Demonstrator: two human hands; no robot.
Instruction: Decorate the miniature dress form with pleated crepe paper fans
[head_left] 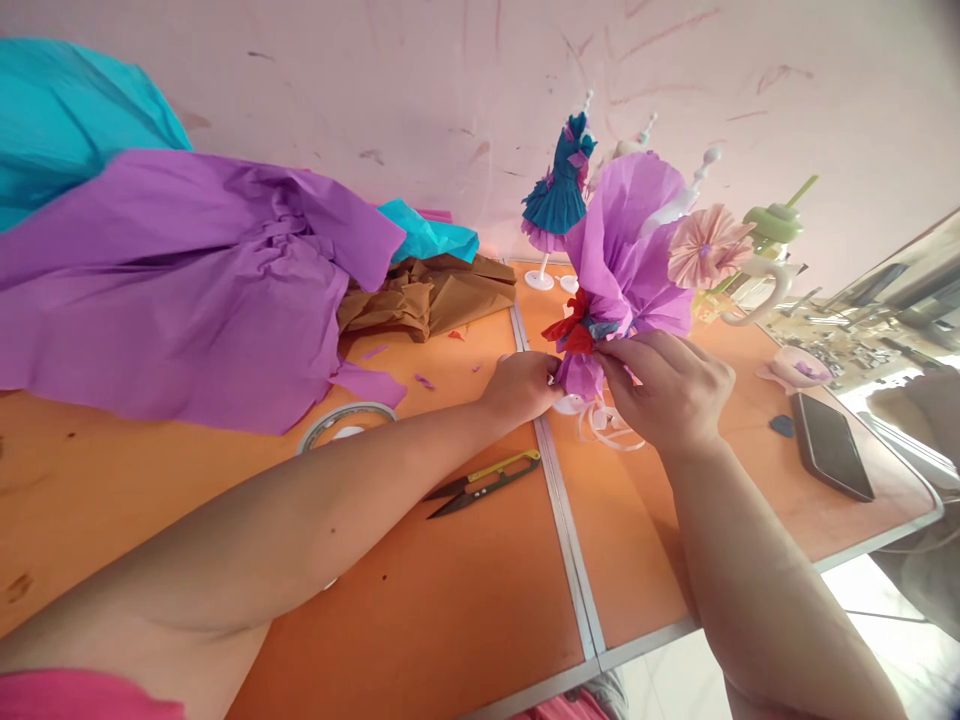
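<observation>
A purple crepe-paper dress [626, 235] sits over a small white dress stand [686, 195], tilted to the right. Red paper petals [576, 325] and a bit of blue paper show on its gathered part. My left hand [521, 385] is closed at the left of the gathered paper, its fingertips pinching the edge. From the right, my right hand [667, 385] pinches the paper beside the red and blue petals; its fingertips are partly hidden. Below both hands lie loops of white ribbon [611, 428] on the orange table [480, 580].
Thread snips [487, 482] and a tape roll [349, 415] lie near my left forearm. Large purple paper [187, 290], turquoise paper [75, 120] and brown paper [435, 300] fill the left. Behind stands a blue doll dress [559, 190]; at right are a pink paper rosette [709, 248], cup [772, 235] and phone [832, 445].
</observation>
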